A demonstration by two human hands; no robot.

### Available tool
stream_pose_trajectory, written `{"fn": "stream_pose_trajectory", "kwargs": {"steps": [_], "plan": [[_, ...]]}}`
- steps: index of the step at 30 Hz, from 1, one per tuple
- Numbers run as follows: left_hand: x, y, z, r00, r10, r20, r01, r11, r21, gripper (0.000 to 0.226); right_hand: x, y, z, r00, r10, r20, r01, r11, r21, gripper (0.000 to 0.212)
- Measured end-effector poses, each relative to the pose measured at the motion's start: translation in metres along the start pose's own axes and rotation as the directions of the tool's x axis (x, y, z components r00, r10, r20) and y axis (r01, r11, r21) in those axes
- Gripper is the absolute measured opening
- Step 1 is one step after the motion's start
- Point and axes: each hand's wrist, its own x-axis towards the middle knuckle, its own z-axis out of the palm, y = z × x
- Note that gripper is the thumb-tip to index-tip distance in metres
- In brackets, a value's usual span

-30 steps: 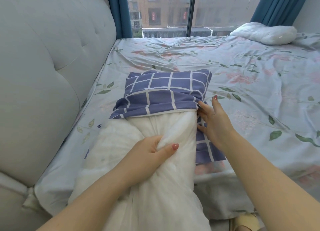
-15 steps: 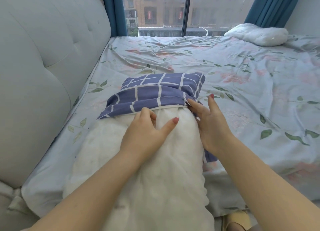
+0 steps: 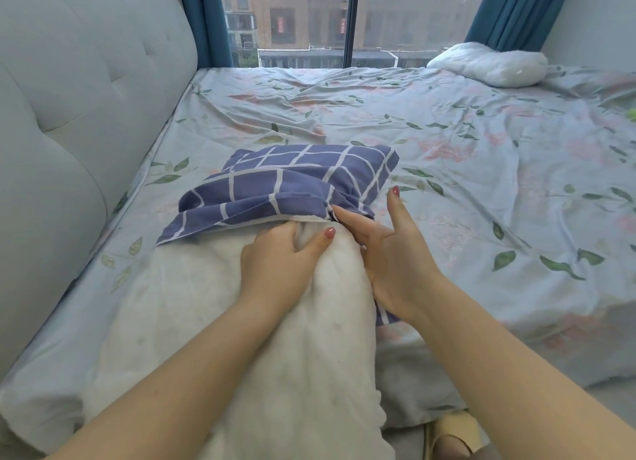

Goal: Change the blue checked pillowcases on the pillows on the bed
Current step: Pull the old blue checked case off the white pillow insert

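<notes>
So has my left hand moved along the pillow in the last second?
Yes. The left hand has slid up the white pillow to the hem of the blue checked pillowcase, toward the window.

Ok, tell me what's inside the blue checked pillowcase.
The white pillow runs into the pillowcase at its open end; most of it lies outside on the bed. The checked fabric covers how deep the pillow reaches and whether anything else is inside.
</notes>
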Motion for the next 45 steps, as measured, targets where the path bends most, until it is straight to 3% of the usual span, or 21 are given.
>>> {"fn": "stream_pose_trajectory", "kwargs": {"steps": [5, 9, 14, 23, 28, 30, 33, 37, 39, 41, 43, 45], "plan": [[-0.005, -0.009, -0.002, 0.993, 0.0, 0.117, 0.029, 0.969, -0.247, 0.037, 0.003, -0.005, -0.006, 0.999, -0.023, -0.024, 0.021, 0.996, -0.089, 0.082], [-0.011, -0.011, -0.01, 0.976, 0.024, 0.217, 0.056, 0.933, -0.355, 0.038, 0.006, -0.01, -0.005, 0.995, -0.076, -0.061, 0.063, 0.979, -0.193, 0.08], [-0.022, -0.008, -0.022, 0.949, 0.021, 0.315, 0.139, 0.868, -0.477, 0.024, 0.016, -0.011, 0.0, 0.972, -0.2, -0.127, 0.177, 0.969, -0.172, 0.075], [-0.038, -0.015, -0.019, 0.917, 0.106, 0.383, 0.072, 0.903, -0.424, 0.071, 0.042, -0.006, -0.005, 0.945, -0.254, -0.208, 0.197, 0.945, -0.261, 0.066], [-0.038, -0.021, -0.019, 0.91, 0.098, 0.403, 0.055, 0.935, -0.351, 0.071, 0.049, -0.004, -0.007, 0.955, -0.239, -0.176, 0.179, 0.937, -0.3, 0.065], [-0.035, -0.02, -0.019, 0.935, 0.102, 0.339, -0.003, 0.96, -0.281, 0.057, 0.05, -0.006, -0.011, 0.958, -0.229, -0.172, 0.171, 0.939, -0.298, 0.065], [-0.027, -0.014, -0.021, 0.983, 0.148, 0.104, -0.131, 0.979, -0.159, 0.04, 0.047, -0.008, -0.017, 0.966, -0.204, -0.16, 0.149, 0.943, -0.299, 0.068], [0.003, -0.031, -0.043, 0.973, 0.111, -0.204, -0.133, 0.986, -0.097, 0.032, 0.037, -0.011, -0.018, 0.937, -0.272, -0.221, 0.139, 0.867, -0.479, 0.058], [0.021, -0.047, -0.061, 0.96, 0.039, -0.276, -0.011, 0.995, 0.103, 0.043, 0.026, -0.008, -0.015, 0.89, -0.361, -0.279, 0.136, 0.793, -0.593, 0.057], [0.037, -0.067, -0.081, 0.95, -0.208, -0.233, 0.255, 0.948, 0.192, 0.064, 0.021, -0.003, -0.015, 0.825, -0.497, -0.268, 0.157, 0.657, -0.737, 0.055], [0.046, -0.084, -0.094, 0.898, -0.428, -0.1, 0.435, 0.898, 0.062, 0.086, 0.014, 0.003, -0.012, 0.811, -0.539, -0.227, 0.154, 0.571, -0.807, 0.043], [0.048, -0.091, -0.097, 0.852, -0.523, 0.036, 0.522, 0.84, -0.146, 0.097, 0.012, 0.015, -0.013, 0.88, -0.439, -0.18, 0.086, 0.521, -0.849, 0.054]]}}
